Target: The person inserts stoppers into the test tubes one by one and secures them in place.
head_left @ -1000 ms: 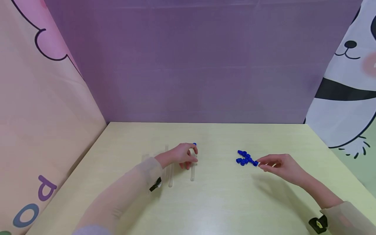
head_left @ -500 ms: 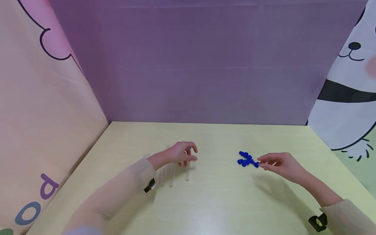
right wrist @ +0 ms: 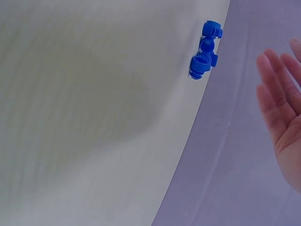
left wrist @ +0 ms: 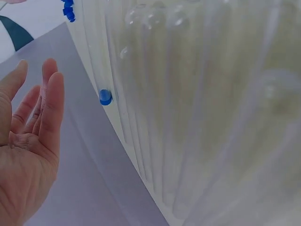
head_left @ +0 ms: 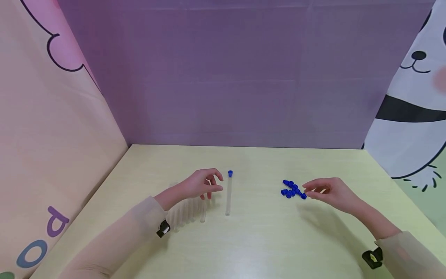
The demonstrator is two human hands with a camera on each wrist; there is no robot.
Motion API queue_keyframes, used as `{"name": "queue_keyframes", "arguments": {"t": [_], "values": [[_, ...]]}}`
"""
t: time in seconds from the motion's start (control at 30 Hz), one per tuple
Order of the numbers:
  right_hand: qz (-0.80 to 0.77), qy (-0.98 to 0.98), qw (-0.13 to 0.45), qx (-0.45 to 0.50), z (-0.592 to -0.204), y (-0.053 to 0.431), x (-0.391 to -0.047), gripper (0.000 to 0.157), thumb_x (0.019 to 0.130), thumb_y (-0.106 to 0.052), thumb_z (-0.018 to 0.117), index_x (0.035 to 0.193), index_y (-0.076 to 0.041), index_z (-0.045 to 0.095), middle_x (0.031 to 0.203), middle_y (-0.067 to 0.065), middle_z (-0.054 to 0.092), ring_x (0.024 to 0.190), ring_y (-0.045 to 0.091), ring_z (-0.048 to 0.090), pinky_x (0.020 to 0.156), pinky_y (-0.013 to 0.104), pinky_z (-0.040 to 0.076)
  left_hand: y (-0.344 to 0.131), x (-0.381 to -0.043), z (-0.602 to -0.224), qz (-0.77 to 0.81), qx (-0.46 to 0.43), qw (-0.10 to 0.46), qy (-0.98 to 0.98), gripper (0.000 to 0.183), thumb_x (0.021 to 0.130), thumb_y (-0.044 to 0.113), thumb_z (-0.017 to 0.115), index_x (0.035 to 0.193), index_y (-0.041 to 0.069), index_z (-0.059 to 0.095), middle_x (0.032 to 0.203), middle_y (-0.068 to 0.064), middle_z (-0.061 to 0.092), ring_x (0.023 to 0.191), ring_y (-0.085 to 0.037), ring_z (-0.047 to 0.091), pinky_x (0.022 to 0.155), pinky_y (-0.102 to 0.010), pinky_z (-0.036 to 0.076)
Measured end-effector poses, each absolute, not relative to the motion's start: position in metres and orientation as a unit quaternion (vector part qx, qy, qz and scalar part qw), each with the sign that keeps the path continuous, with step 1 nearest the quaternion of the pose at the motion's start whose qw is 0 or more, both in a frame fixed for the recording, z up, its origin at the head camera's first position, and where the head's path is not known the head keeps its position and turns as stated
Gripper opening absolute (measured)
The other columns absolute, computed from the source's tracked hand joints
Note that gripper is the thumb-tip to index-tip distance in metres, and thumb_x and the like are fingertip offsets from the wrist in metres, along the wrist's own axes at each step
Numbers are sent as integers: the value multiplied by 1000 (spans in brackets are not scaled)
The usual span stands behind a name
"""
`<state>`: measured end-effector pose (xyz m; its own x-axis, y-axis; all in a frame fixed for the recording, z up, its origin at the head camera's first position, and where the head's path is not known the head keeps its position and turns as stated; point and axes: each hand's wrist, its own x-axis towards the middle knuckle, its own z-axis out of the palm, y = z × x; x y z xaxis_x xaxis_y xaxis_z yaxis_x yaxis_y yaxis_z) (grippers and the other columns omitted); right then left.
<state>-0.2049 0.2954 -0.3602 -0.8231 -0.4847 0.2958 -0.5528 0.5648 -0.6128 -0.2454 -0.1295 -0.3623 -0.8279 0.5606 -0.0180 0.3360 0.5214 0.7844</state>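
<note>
A capped test tube lies on the table with its blue cap at the far end. To its left my left hand hovers with loosely bent fingers and holds nothing. Under and beside that hand, several clear test tubes lie side by side, partly hidden by it. In the left wrist view the same tubes fill the right side, and the blue cap shows near the fingers. My right hand, fingers relaxed, is just right of a cluster of loose blue caps, holding nothing visible.
A pale wooden table spreads under everything. Behind it stands a purple backdrop, with a pink printed panel on the left and a panda print on the right.
My left hand has let go of the capped test tube and moved left, so the tube and its cap now show fully. My right hand has barely moved.
</note>
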Motion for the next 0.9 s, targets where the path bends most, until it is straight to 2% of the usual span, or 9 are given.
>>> {"name": "queue_keyframes", "arguments": {"t": [0.27,0.37,0.6,0.9], "values": [[325,-898,20,295,-363,297,-218,24,86,-10,75,107,1,71,96,4,72,81,5,63,67,27,54,-143,-238,-364,423,251,114,863,33,90,17,71,116,1,57,81,-6,57,62,-32,64,53,-41,54],[317,-905,7,284,-365,299,-221,24,84,-10,76,106,0,71,99,7,71,85,7,63,68,27,54,-148,-238,-365,424,251,105,864,33,90,17,71,115,1,57,81,-6,57,62,-31,64,53,-40,54],[305,-908,-7,287,-372,304,-228,25,83,-11,77,105,-1,72,102,10,70,91,23,63,68,28,53,-159,-235,-365,427,247,104,864,32,90,16,71,115,0,58,82,-6,58,63,-35,64,55,-40,54],[294,-913,-20,281,-379,310,-237,24,84,-13,77,105,-3,72,102,8,70,91,28,62,67,28,51,-171,-230,-367,425,264,99,860,32,89,14,72,114,0,59,83,-4,59,62,-34,62,58,-41,54]]}}
